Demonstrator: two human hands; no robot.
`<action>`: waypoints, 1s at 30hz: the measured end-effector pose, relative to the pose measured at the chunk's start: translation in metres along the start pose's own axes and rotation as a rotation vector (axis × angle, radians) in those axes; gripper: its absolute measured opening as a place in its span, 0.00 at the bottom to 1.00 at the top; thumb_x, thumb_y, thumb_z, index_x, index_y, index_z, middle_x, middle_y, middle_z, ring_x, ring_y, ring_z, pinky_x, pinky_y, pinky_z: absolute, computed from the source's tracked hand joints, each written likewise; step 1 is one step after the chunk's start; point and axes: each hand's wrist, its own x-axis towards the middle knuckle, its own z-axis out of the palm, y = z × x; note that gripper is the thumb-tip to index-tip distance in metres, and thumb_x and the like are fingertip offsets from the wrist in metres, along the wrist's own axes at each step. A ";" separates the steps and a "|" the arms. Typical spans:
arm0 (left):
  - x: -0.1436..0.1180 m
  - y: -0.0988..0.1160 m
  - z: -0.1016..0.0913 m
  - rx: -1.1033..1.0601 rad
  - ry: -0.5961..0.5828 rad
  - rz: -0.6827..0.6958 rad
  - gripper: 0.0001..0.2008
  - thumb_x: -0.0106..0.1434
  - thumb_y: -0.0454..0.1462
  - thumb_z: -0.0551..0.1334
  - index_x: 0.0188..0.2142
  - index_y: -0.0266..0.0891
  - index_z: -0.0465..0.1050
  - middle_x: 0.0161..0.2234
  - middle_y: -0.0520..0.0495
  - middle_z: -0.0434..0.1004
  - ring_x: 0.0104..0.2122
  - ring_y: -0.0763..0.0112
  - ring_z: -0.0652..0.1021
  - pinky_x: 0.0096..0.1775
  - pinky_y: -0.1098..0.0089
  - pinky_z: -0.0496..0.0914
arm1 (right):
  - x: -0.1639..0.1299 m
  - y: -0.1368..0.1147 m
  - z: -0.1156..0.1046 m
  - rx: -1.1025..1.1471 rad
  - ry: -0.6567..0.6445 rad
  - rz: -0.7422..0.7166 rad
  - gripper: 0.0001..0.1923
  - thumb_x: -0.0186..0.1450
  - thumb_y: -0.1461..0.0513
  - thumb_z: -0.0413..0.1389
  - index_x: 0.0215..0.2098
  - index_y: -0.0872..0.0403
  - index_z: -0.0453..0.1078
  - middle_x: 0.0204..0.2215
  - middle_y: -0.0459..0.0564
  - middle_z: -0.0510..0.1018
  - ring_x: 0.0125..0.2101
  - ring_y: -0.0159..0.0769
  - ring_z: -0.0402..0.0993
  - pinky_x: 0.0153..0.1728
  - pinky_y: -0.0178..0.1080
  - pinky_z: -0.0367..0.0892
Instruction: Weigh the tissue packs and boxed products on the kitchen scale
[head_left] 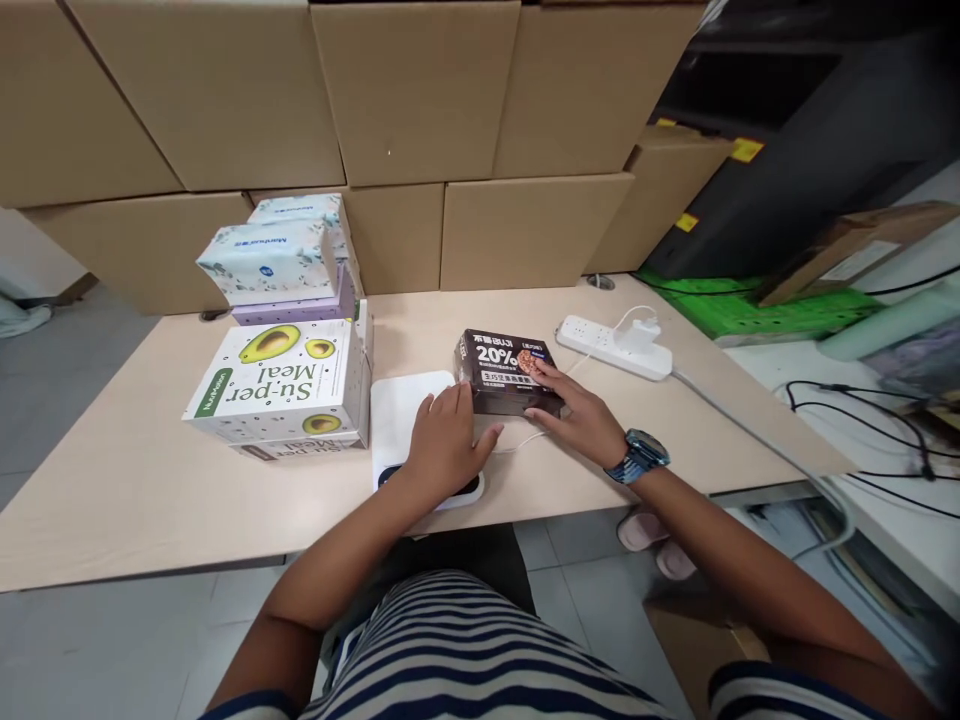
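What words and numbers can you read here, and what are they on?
"20%": dark box; its other writing is too blurred.
"Su-per Meal": white avocado box, upside down; it repeats lower down.
"...Motion": that box's green label, beginning unclear.
"Manhua": front floral pack, upside down, with characters too small to read.
Too small or blurred: yellow stickers, the white label at right, and the watch.

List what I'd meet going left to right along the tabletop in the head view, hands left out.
Avocado-print box → white flat device with a dark panel → dark box marked 20% → white power strip.
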 end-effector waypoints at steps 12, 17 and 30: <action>-0.070 -0.046 -0.036 0.068 0.263 0.065 0.22 0.78 0.46 0.61 0.65 0.38 0.74 0.66 0.32 0.82 0.68 0.38 0.79 0.65 0.35 0.76 | 0.135 0.041 0.013 -0.380 -0.231 0.152 0.29 0.70 0.58 0.61 0.68 0.55 0.72 0.69 0.63 0.77 0.69 0.56 0.74 0.69 0.55 0.73; -0.117 -0.056 -0.059 0.042 0.562 0.102 0.17 0.78 0.38 0.62 0.64 0.45 0.72 0.62 0.38 0.84 0.66 0.50 0.81 0.64 0.48 0.79 | 0.180 0.043 0.025 -0.480 -0.270 0.219 0.26 0.72 0.58 0.60 0.67 0.53 0.71 0.69 0.65 0.76 0.72 0.61 0.67 0.67 0.62 0.70; -0.163 -0.142 -0.064 -0.024 0.849 -0.365 0.42 0.76 0.48 0.65 0.81 0.50 0.47 0.82 0.28 0.44 0.83 0.41 0.50 0.76 0.31 0.57 | 0.205 0.025 0.038 -0.624 -0.247 0.238 0.33 0.71 0.66 0.55 0.74 0.61 0.67 0.84 0.67 0.46 0.81 0.63 0.51 0.77 0.67 0.56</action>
